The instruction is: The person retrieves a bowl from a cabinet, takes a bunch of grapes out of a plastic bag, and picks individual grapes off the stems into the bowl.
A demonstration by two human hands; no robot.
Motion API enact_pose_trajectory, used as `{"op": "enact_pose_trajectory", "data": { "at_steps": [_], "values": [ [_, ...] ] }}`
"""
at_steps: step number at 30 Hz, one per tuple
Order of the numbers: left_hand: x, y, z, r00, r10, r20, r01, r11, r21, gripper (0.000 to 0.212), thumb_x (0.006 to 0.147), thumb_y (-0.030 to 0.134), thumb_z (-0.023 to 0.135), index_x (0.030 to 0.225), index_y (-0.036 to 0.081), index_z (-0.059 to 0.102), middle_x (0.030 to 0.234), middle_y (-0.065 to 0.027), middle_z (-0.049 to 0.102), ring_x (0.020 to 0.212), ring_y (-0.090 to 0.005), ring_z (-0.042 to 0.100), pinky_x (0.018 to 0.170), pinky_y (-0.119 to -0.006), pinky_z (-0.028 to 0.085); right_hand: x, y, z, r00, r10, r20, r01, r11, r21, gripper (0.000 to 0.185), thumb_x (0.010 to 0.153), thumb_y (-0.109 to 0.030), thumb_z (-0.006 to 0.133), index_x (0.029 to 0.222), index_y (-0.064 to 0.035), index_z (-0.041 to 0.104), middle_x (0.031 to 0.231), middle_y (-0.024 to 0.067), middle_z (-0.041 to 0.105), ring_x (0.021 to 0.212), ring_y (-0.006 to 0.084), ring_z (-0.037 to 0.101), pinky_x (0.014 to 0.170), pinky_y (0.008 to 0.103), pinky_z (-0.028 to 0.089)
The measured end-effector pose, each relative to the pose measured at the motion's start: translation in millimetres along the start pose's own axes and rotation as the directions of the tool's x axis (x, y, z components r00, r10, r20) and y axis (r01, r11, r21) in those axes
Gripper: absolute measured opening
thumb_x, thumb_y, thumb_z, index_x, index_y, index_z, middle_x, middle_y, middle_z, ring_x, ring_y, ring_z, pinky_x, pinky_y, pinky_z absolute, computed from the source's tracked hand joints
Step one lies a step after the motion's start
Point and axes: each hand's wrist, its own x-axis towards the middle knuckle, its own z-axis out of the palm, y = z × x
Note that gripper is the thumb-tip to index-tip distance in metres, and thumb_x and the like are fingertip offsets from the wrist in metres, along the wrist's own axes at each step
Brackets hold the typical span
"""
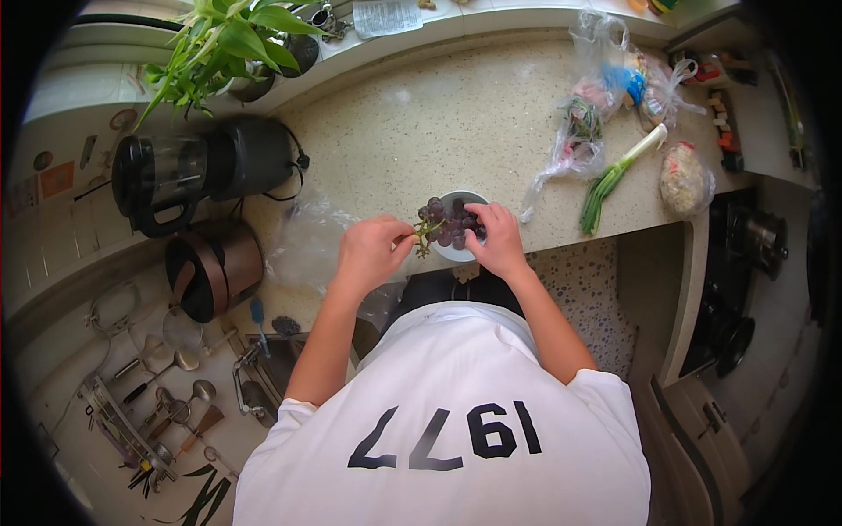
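Observation:
My left hand pinches the green stem of a bunch of dark purple grapes between thumb and fingers. The bunch lies partly over a light-coloured bowl near the counter's front edge, its stem end reaching past the bowl's left side. Over the bowl's right side is my right hand, thumb and fingers bent around grapes; whether they grip one is unclear. Grapes cover much of the bowl's inside. A crumpled clear plastic bag lies to the left of my left hand.
On the left stand a black blender and a brown-and-black appliance. At right on the speckled counter are plastic bags of food, a green onion and a wrapped bag. A sink tap is at lower left.

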Motion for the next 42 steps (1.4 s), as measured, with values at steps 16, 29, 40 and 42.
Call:
{"op": "enact_pose_trajectory", "data": {
  "at_steps": [16,29,40,42],
  "values": [
    [-1.1,2.6,1.4,0.997,0.074,0.027,-0.076,0.994,0.081,0.008,0.083,0.017,0.072,0.088,0.012,0.075,0.079,-0.0046,0.066,0.065,-0.0255,0.063,0.060,-0.037,0.049,13.6,-16.6,-19.2,0.975,-0.174,0.135,0.150,0.974,0.169,0.030,0.076,-0.013,0.076,0.103,-0.0072,0.063,0.099,0.0073,0.059,0.095,0.0267,0.054,0.085,0.0361,0.046],
    [-1.9,6.3,1.3,0.998,0.067,0.017,-0.068,0.995,0.070,0.008,0.083,0.018,0.073,0.088,0.012,0.075,0.079,-0.0042,0.067,0.065,-0.0255,0.064,0.060,-0.037,0.050,5.0,-9.9,-17.9,0.983,-0.179,0.048,0.163,0.958,0.236,0.024,0.072,-0.008,0.075,0.094,-0.0050,0.065,0.084,0.0046,0.060,0.079,0.0198,0.056,0.071,0.0305,0.046],
    [0.1,7.1,2.2,0.998,0.007,0.057,-0.011,0.997,0.073,0.010,0.084,0.021,0.072,0.089,0.014,0.076,0.084,-0.0041,0.069,0.075,-0.0264,0.067,0.066,-0.038,0.053,-2.3,36.4,-4.8,0.964,0.237,0.119,-0.253,0.689,0.679,0.019,0.080,-0.010,0.074,0.095,-0.0057,0.064,0.084,-0.0037,0.059,0.075,0.0073,0.050,0.069,0.0247,0.042],
    [-0.6,1.5,2.8,0.999,0.012,0.035,-0.015,0.998,0.066,0.010,0.084,0.020,0.072,0.089,0.012,0.075,0.083,-0.0048,0.069,0.070,-0.0261,0.066,0.063,-0.037,0.051,-1.7,30.1,-12.6,0.994,0.067,0.087,-0.096,0.916,0.389,0.021,0.076,-0.012,0.076,0.094,-0.0077,0.064,0.081,-0.0003,0.060,0.076,0.0128,0.055,0.070,0.0282,0.044]
  ]
}}
